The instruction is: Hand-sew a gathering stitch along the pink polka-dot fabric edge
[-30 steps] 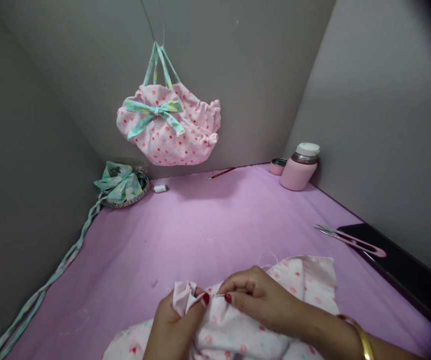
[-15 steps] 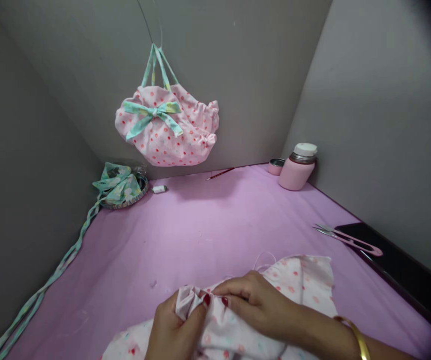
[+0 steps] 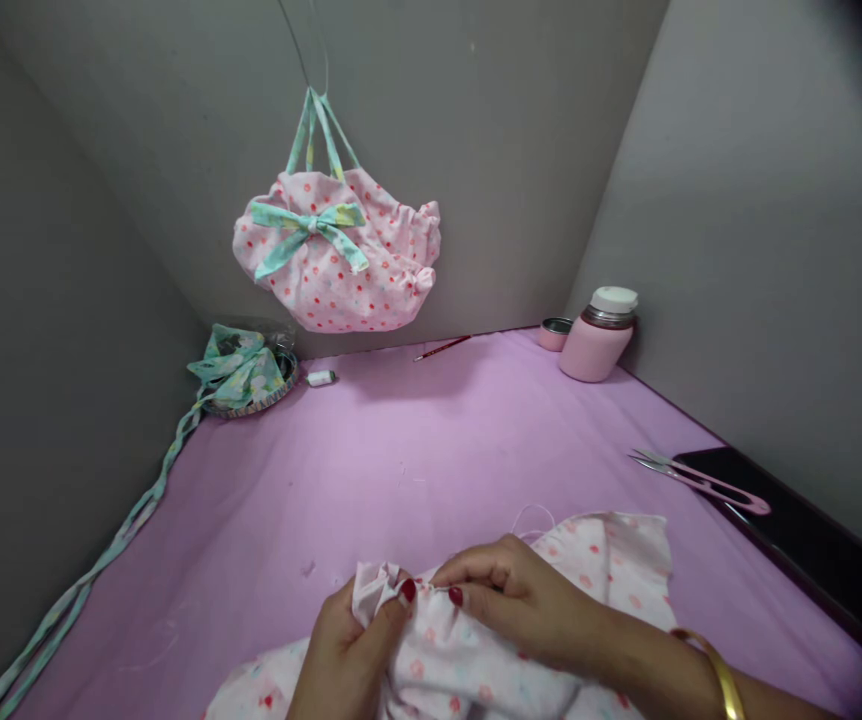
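Observation:
Pale pink cotton fabric with red and coral dots spreads over the near edge of the table. My left hand is closed on a bunched, gathered fold of it, thumb on top. Just to the right, my right hand pinches the same gathered edge between thumb and forefinger. A thin line shows at those fingertips; whether it is a needle or thread I cannot tell. Behind my right hand, a loop of pale thread rises from the cloth. A gold bangle circles my right wrist.
A dotted garment with green ties hangs at the back. Green fabric fills a basket at left, its straps trailing forward. A thread spool, pencil and pink jar stand behind. Pink thread snips rest on a black phone-like slab.
My right fingertips have drawn slightly away from my left thumb, and a little more of the gathered edge shows between them. Both hands keep hold of the fabric.

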Motion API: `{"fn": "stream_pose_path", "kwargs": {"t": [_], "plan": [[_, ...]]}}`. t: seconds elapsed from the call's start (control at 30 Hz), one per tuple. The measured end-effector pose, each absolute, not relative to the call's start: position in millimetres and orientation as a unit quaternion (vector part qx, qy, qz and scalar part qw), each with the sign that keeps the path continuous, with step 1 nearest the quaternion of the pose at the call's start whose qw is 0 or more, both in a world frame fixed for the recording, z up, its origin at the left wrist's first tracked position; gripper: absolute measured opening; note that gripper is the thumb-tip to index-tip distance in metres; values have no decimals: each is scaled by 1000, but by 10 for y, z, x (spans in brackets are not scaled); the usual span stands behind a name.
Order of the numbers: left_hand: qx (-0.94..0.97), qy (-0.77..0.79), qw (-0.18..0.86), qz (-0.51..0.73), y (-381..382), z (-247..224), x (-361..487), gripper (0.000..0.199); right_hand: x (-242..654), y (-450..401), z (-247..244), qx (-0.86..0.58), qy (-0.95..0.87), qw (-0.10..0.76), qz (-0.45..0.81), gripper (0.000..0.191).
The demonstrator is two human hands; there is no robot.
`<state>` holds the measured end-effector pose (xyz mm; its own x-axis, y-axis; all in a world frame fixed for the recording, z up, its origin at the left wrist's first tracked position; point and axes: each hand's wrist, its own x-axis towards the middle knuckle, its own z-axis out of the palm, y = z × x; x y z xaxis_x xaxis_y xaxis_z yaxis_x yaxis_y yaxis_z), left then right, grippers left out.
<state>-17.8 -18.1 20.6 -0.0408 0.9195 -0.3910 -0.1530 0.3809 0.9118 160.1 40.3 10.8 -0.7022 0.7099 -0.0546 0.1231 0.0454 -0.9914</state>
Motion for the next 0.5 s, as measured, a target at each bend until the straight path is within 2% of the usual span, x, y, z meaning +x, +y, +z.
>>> {"fn": "stream_pose_path", "kwargs": {"t": [0.5], "plan": [[282, 490, 688, 456, -180, 287, -159, 25, 1620, 434, 213, -259, -667, 223, 663, 27]]}}
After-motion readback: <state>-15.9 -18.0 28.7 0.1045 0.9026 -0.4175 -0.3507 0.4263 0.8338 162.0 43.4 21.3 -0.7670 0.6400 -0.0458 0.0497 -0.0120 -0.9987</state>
